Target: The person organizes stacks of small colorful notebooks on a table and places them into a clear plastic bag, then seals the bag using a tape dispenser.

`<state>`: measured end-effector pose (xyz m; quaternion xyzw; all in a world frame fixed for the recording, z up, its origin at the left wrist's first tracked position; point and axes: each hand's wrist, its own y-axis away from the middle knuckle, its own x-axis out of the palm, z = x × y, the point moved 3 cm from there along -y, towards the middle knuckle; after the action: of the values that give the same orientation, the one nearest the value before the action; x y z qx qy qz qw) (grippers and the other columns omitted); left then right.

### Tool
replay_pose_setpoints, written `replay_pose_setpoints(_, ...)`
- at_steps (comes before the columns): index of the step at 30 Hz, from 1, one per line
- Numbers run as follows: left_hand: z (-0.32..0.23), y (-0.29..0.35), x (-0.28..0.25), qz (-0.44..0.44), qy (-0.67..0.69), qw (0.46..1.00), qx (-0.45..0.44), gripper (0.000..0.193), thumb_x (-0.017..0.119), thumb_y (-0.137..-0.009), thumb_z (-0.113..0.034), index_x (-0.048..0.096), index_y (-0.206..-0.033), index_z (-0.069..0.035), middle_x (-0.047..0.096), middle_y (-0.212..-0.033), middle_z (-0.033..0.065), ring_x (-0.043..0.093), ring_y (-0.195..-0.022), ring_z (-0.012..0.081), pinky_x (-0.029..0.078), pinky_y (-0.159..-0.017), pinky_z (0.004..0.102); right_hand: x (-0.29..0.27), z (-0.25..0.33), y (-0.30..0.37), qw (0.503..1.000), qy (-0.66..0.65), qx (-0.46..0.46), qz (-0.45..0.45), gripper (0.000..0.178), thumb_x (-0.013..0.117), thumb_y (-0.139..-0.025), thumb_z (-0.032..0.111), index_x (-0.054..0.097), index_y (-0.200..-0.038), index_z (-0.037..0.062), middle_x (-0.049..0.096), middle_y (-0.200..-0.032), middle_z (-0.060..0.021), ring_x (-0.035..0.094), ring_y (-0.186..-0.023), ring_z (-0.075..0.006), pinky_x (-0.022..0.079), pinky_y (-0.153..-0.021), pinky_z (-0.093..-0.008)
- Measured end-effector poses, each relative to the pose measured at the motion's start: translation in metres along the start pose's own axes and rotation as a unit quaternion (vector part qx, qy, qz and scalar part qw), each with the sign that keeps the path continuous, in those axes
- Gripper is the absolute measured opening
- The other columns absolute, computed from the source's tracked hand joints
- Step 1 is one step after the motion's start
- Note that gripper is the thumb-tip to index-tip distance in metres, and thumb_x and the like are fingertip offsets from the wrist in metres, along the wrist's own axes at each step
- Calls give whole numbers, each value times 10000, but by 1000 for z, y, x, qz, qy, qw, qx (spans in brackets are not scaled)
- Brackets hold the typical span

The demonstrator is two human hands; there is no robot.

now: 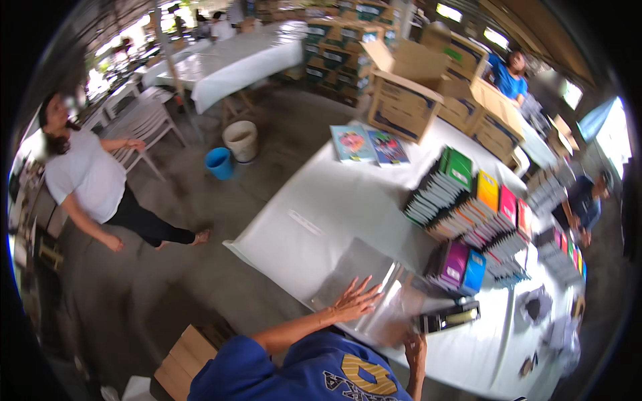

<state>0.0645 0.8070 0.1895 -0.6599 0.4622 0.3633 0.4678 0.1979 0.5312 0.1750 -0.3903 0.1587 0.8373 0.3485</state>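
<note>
My left hand (358,301) lies with its fingers spread over clear plastic bags (394,297) on the white-covered table (281,224). By the near edge of the plastic is my right hand (414,347), blurred and its fingertips partly hidden, so its grip does not show. A black tape dispenser (449,317) with a yellowish roll stands just beyond it. Past the dispenser are stacked purple books (453,264) and blue books (474,271). Taller stacks behind show green covers (456,167), yellow covers (488,190) and pink covers (507,207).
Two illustrated books (371,146) lie before an open cardboard box (404,100) at the table's far end. A person in a white shirt (87,177) stands at left, near a blue bucket (219,163). Other people are at the right. A carton (184,361) sits beside me.
</note>
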Motion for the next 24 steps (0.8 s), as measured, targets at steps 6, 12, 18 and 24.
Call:
replay_pose_setpoints(6,-13,1,28,36,-4,999,25,557,523,-927,-379,409,-1432,-172,303,-1529,60,197,-1426,370,170,-1099,630,-22,37,6,996,62,-39,-46,263,703,-758,37,606,-1002,21,550,-956,-167,580,-857,-321,482,-761,-412)
replay_pose_setpoints(12,-17,-5,19,30,-8,999,29,580,551,-908,-363,395,-1444,-204,294,-1533,59,186,-1425,383,165,-1099,633,-63,54,13,999,2,-22,-24,240,709,-755,-1,601,-969,1,562,-928,-143,599,-773,-270,503,-671,-374)
replay_pose_setpoints(18,-38,-25,3,83,14,996,24,599,609,-876,-354,426,-1427,-204,311,-1520,74,180,-1412,427,179,-1086,645,-144,59,-19,997,-74,-1,4,160,687,-793,27,641,-945,5,628,-858,-123,621,-711,-241,502,-627,-353)
replay_pose_setpoints(24,-62,-56,-3,73,9,997,6,626,658,-848,-298,430,-1421,-193,321,-1509,86,175,-1407,446,172,-1085,653,-243,-12,-95,989,-64,-56,-123,97,618,-814,-41,673,-884,-2,643,-786,-101,593,-656,-192,467,-592,-300)
